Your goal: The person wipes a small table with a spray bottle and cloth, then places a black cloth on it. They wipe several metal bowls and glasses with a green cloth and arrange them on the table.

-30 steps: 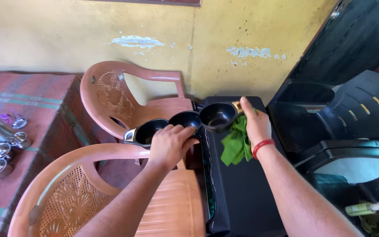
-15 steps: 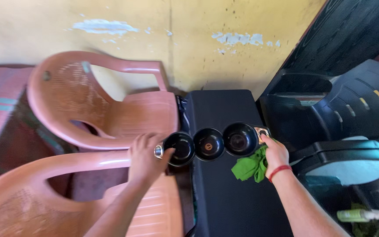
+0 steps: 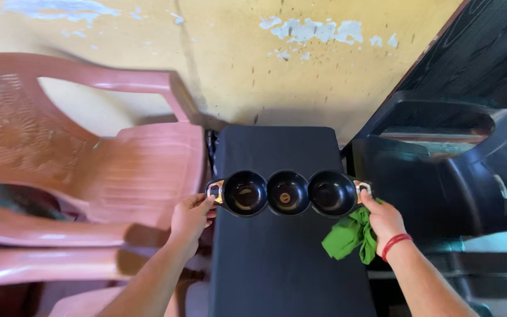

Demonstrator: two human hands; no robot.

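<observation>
A pink plastic chair (image 3: 89,158) is standing on the left, and dark plastic chairs (image 3: 459,164) are standing on the right. Between them a black rectangular surface (image 3: 283,270) is carrying a black tray of three round bowls joined in a row (image 3: 287,192). The left hand (image 3: 190,216) is holding its left end handle with fingers closed on it. The right hand (image 3: 382,218) is gripping the right handle, also pressing a crumpled green cloth (image 3: 350,238).

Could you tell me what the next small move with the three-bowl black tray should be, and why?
Probably lower it flat onto the black table. Left hand and right hand hold the three-bowl tray level by its end handles, directly above that bare surface.
</observation>
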